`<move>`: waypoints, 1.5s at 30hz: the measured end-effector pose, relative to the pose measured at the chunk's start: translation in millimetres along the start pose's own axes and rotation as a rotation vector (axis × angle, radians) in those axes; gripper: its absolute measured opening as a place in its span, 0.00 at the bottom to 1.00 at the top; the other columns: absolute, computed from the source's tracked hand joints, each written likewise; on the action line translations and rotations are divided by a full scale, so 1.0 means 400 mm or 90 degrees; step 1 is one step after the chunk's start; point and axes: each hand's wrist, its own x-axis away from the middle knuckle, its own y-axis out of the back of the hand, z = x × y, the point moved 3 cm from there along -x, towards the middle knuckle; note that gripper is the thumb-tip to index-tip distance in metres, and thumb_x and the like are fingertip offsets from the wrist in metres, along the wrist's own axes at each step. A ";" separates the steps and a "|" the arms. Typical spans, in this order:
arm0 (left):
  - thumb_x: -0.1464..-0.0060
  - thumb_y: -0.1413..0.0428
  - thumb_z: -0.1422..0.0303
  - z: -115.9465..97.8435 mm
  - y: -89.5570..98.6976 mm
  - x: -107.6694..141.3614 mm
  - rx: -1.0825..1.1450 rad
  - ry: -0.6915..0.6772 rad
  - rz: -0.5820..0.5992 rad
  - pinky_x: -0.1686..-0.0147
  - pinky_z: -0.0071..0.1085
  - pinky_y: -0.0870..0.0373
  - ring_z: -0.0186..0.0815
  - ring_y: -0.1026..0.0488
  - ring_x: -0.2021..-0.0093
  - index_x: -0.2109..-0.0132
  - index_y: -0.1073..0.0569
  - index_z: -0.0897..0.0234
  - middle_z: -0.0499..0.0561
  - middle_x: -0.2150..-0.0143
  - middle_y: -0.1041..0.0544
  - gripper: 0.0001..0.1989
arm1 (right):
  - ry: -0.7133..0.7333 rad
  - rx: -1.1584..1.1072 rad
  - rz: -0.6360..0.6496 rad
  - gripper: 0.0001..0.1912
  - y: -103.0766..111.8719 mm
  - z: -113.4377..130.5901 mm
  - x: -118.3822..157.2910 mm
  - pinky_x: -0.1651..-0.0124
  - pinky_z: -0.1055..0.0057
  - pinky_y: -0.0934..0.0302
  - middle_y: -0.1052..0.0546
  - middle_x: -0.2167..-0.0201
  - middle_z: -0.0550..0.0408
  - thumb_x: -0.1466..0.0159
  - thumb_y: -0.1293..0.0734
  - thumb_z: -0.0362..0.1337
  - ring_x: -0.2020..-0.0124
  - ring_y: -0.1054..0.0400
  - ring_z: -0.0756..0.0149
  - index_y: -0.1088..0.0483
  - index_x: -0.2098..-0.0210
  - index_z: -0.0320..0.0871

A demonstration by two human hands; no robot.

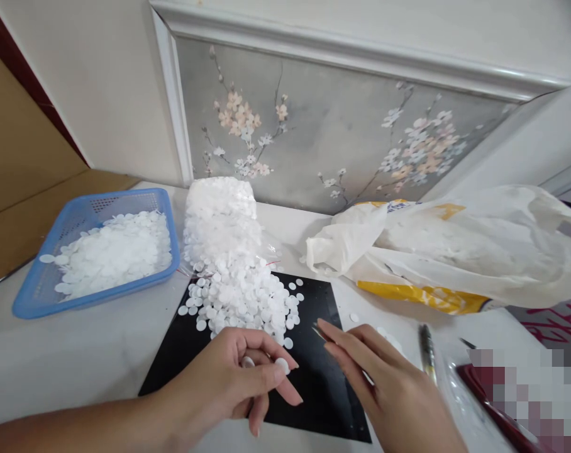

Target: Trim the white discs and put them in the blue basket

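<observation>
Disc pile (pixel 248 296): on black mat (pixel 314 396), just beyond left hand (pixel 236 371), farther from right hand (pixel 384 371).
Left hand: pinching white disc (pixel 282 365), second disc (pixel 248 362) within fingers.
Right hand: fingertips closed on slim item (pixel 319 331), too small to identify.

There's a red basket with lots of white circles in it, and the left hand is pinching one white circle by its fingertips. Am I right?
Almost! The basket is blue, not red, as the head view shows. White circles do fill it, and the left hand does pinch one.
</observation>
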 end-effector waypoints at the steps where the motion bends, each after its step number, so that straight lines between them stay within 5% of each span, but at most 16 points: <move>1: 0.47 0.41 0.61 0.001 0.004 -0.002 0.008 -0.001 -0.005 0.82 0.23 0.54 0.21 0.38 0.84 0.62 0.27 0.67 0.55 0.66 0.19 0.12 | -0.019 0.030 0.005 0.19 -0.010 -0.015 -0.001 0.83 0.75 0.39 0.24 0.71 0.55 0.29 0.47 0.44 0.82 0.29 0.69 0.27 0.53 0.47; 7: 0.44 0.43 0.59 -0.014 0.037 -0.010 0.047 -0.056 -0.070 0.79 0.23 0.53 0.22 0.43 0.81 0.68 0.31 0.65 0.47 0.74 0.25 0.13 | -0.078 0.096 0.101 0.20 -0.076 -0.066 0.011 0.84 0.72 0.44 0.25 0.73 0.55 0.28 0.50 0.44 0.84 0.31 0.66 0.31 0.63 0.45; 12: 0.40 0.50 0.61 -0.021 0.064 -0.010 0.065 -0.080 -0.127 0.77 0.26 0.52 0.26 0.46 0.78 0.74 0.38 0.64 0.44 0.79 0.34 0.16 | -0.037 0.189 0.046 0.22 -0.054 -0.054 0.003 0.75 0.67 0.42 0.27 0.75 0.52 0.29 0.50 0.47 0.75 0.30 0.59 0.33 0.70 0.45; 17: 0.40 0.50 0.55 -0.015 0.071 -0.010 0.086 -0.102 -0.115 0.79 0.28 0.57 0.26 0.59 0.81 0.80 0.46 0.62 0.39 0.85 0.51 0.25 | -0.022 -0.065 0.048 0.20 -0.051 -0.009 -0.010 0.69 0.68 0.38 0.27 0.73 0.54 0.28 0.48 0.41 0.73 0.32 0.64 0.31 0.69 0.45; 22: 0.41 0.50 0.55 -0.008 0.047 -0.018 0.023 -0.030 -0.052 0.80 0.26 0.56 0.25 0.45 0.83 0.69 0.32 0.63 0.43 0.83 0.33 0.17 | -0.008 -0.164 0.089 0.05 -0.121 0.048 0.002 0.67 0.67 0.36 0.27 0.71 0.55 0.35 0.35 0.36 0.69 0.32 0.62 0.30 0.68 0.45; 25: 0.43 0.48 0.59 0.003 0.037 -0.021 -0.020 0.019 -0.016 0.81 0.25 0.59 0.24 0.41 0.83 0.62 0.31 0.63 0.47 0.77 0.25 0.11 | -0.031 -0.195 0.066 0.05 -0.145 0.056 0.005 0.68 0.68 0.37 0.28 0.73 0.56 0.42 0.32 0.29 0.70 0.32 0.62 0.32 0.71 0.44; 30: 0.43 0.47 0.54 0.019 0.037 -0.025 -0.062 -0.010 -0.016 0.80 0.24 0.56 0.25 0.38 0.81 0.61 0.32 0.63 0.47 0.73 0.24 0.15 | -0.037 -0.337 0.071 0.08 -0.109 0.057 -0.007 0.73 0.77 0.37 0.27 0.75 0.60 0.41 0.36 0.25 0.75 0.31 0.71 0.32 0.71 0.45; 34: 0.46 0.45 0.52 0.034 0.027 -0.026 -0.028 -0.008 0.022 0.77 0.24 0.51 0.24 0.38 0.79 0.63 0.32 0.65 0.50 0.68 0.22 0.19 | 0.069 -0.358 -0.049 0.07 -0.056 0.073 -0.014 0.69 0.77 0.34 0.24 0.72 0.56 0.35 0.36 0.30 0.71 0.28 0.70 0.29 0.69 0.44; 37: 0.51 0.38 0.58 0.039 0.023 -0.026 -0.003 0.005 0.006 0.76 0.24 0.50 0.23 0.38 0.78 0.64 0.31 0.66 0.48 0.68 0.23 0.16 | 0.118 -0.362 -0.052 0.09 -0.043 0.083 -0.017 0.68 0.77 0.32 0.23 0.71 0.54 0.33 0.37 0.31 0.71 0.27 0.70 0.26 0.68 0.45; 45: 0.52 0.38 0.61 0.015 0.027 -0.029 -0.056 -0.051 -0.051 0.79 0.24 0.53 0.24 0.41 0.81 0.66 0.28 0.64 0.40 0.81 0.34 0.12 | -0.048 -0.481 0.009 0.01 -0.062 0.069 -0.015 0.68 0.78 0.32 0.22 0.72 0.58 0.38 0.32 0.33 0.71 0.26 0.69 0.27 0.67 0.45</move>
